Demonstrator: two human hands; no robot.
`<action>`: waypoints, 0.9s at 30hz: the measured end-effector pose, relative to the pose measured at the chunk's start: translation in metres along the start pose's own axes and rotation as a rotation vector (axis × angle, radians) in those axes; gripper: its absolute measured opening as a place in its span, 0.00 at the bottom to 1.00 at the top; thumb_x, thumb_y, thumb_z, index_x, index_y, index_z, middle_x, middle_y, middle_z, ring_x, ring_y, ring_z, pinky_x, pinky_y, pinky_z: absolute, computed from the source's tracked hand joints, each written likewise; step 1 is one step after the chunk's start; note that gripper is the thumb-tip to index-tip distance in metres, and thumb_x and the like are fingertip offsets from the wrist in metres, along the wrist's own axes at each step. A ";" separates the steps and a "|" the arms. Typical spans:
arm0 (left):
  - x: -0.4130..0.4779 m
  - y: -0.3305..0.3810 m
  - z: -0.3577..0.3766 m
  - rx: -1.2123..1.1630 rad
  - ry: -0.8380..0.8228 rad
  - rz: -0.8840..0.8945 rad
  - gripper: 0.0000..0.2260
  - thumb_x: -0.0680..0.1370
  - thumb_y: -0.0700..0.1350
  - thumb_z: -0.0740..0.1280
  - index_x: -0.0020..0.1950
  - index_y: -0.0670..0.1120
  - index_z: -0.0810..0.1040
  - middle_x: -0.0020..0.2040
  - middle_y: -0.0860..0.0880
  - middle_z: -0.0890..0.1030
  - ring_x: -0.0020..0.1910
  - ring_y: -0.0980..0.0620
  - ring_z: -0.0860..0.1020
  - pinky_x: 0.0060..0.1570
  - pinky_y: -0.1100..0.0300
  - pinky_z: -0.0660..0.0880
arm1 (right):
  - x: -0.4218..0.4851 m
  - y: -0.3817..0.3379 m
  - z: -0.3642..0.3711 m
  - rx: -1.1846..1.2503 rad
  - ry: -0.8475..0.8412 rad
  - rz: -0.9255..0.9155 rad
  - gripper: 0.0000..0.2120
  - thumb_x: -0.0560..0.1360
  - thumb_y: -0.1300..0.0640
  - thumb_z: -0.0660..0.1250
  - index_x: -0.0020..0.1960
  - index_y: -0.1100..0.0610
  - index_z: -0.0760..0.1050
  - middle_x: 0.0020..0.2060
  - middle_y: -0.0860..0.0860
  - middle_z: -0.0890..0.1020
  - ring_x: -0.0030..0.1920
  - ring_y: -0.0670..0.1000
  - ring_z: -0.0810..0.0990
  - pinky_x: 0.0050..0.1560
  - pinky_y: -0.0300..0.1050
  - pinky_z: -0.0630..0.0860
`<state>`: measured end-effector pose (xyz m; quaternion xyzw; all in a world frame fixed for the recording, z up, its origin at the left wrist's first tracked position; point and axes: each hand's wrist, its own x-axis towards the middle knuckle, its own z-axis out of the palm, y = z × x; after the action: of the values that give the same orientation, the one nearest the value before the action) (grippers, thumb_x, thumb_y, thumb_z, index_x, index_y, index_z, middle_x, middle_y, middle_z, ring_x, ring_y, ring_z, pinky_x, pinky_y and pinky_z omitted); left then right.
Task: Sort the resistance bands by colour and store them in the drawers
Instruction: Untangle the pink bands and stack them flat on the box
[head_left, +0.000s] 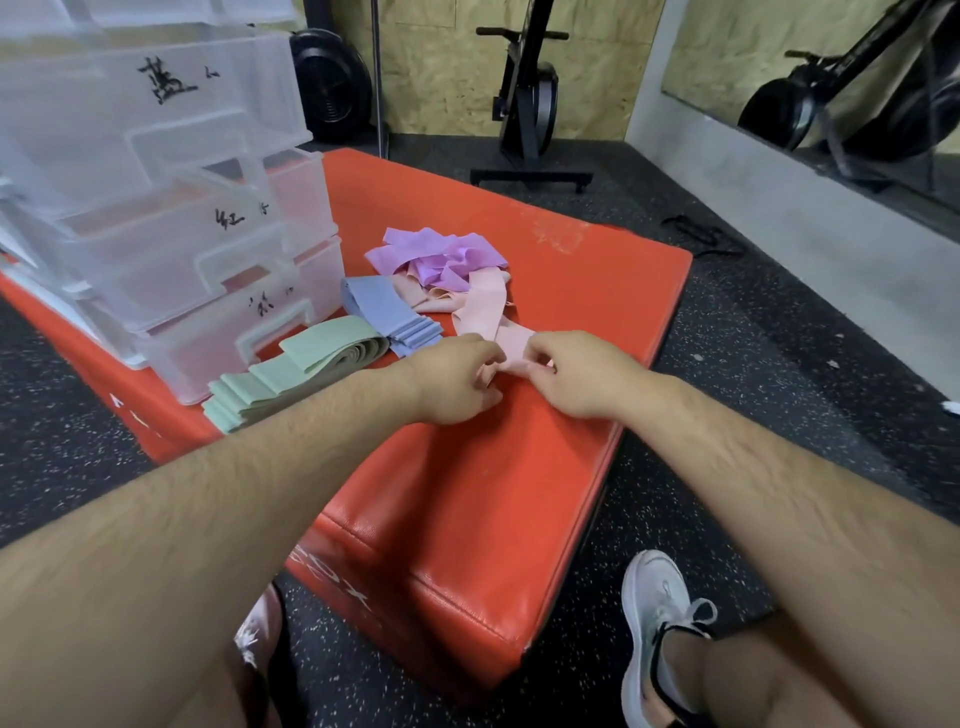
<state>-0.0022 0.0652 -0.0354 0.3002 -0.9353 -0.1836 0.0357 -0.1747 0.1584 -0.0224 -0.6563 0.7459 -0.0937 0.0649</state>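
A pink band (480, 306) trails from a loose heap toward me across the red padded box (519, 467). My left hand (452, 379) and my right hand (576, 371) both pinch its near end between them. Purple bands (436, 254) lie bunched at the back of the heap. A folded blue band (387, 312) and a folded stack of green bands (291, 369) lie to the left. The clear plastic drawer unit (171, 218) stands at the box's left, its labelled drawers pulled partly out.
An exercise bike (530, 98) stands behind the box on the speckled black floor. A mirror and concrete ledge (779, 218) run along the right. My white shoe (654, 623) rests on the floor by the box's near right corner.
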 end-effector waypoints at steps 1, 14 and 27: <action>0.001 0.005 -0.002 -0.084 0.041 -0.003 0.17 0.77 0.52 0.68 0.64 0.49 0.74 0.56 0.49 0.77 0.50 0.50 0.78 0.51 0.54 0.75 | -0.002 -0.001 -0.006 0.069 0.054 0.022 0.07 0.78 0.50 0.63 0.46 0.52 0.76 0.42 0.47 0.81 0.44 0.54 0.79 0.45 0.51 0.77; -0.014 0.059 -0.057 -1.002 0.177 -0.002 0.16 0.76 0.50 0.62 0.56 0.42 0.80 0.45 0.51 0.82 0.45 0.55 0.79 0.44 0.55 0.76 | -0.023 -0.035 -0.063 0.896 0.280 0.014 0.04 0.77 0.62 0.67 0.49 0.61 0.80 0.37 0.53 0.85 0.36 0.45 0.81 0.38 0.35 0.75; -0.071 0.045 -0.065 -0.667 0.380 -0.113 0.07 0.77 0.38 0.67 0.52 0.47 0.83 0.38 0.51 0.82 0.31 0.61 0.76 0.34 0.67 0.72 | -0.014 -0.045 -0.047 0.719 -0.159 -0.186 0.13 0.65 0.46 0.71 0.44 0.53 0.75 0.37 0.47 0.74 0.41 0.54 0.76 0.44 0.56 0.72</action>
<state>0.0426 0.1184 0.0446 0.3518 -0.7830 -0.4206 0.2938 -0.1400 0.1695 0.0331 -0.6617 0.5954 -0.3037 0.3398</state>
